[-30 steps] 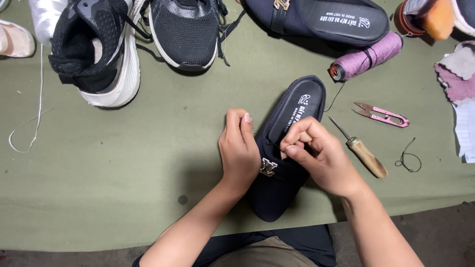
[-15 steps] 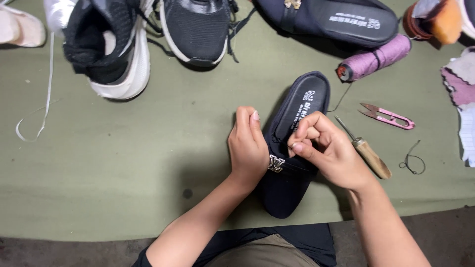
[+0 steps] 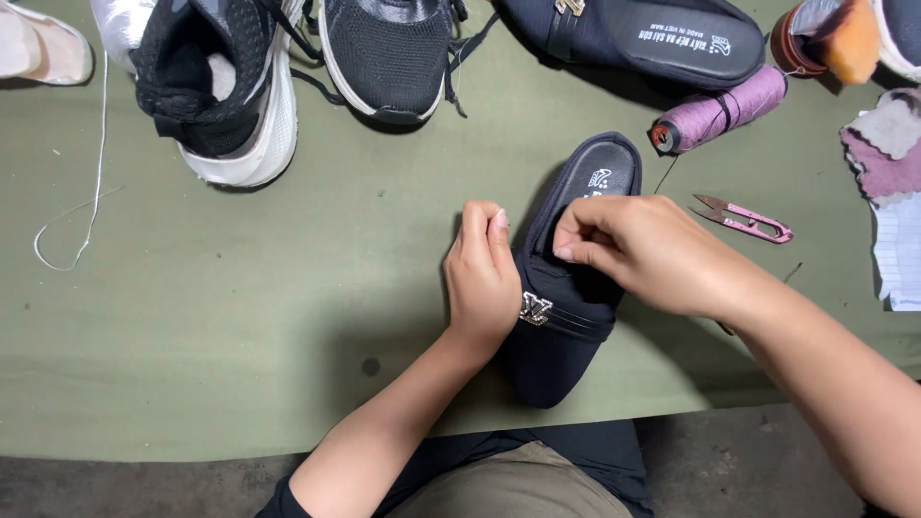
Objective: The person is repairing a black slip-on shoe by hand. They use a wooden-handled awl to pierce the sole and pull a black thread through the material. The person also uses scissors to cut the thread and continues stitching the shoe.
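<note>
A dark navy slip-on shoe (image 3: 556, 355) lies on the olive table cover (image 3: 240, 364), toe toward me, with a small silver metal ornament (image 3: 534, 309) on its band. My left hand (image 3: 483, 278) clasps the shoe's left side, thumb by the ornament. My right hand (image 3: 638, 251) rests over the shoe's opening, fingertips pinched at the edge of the upper. Whether a needle is between those fingers is hidden.
A purple thread spool (image 3: 718, 111) and pink thread snips (image 3: 743, 220) lie right of the shoe. Behind are two black-and-white sneakers (image 3: 225, 86), a matching navy shoe (image 3: 633, 34), fabric scraps (image 3: 887, 144) and a loose white thread (image 3: 77, 216).
My right hand has shifted up over the shoe's opening and now covers the wooden-handled awl seen earlier beside it. The left hand still holds the shoe's side.
</note>
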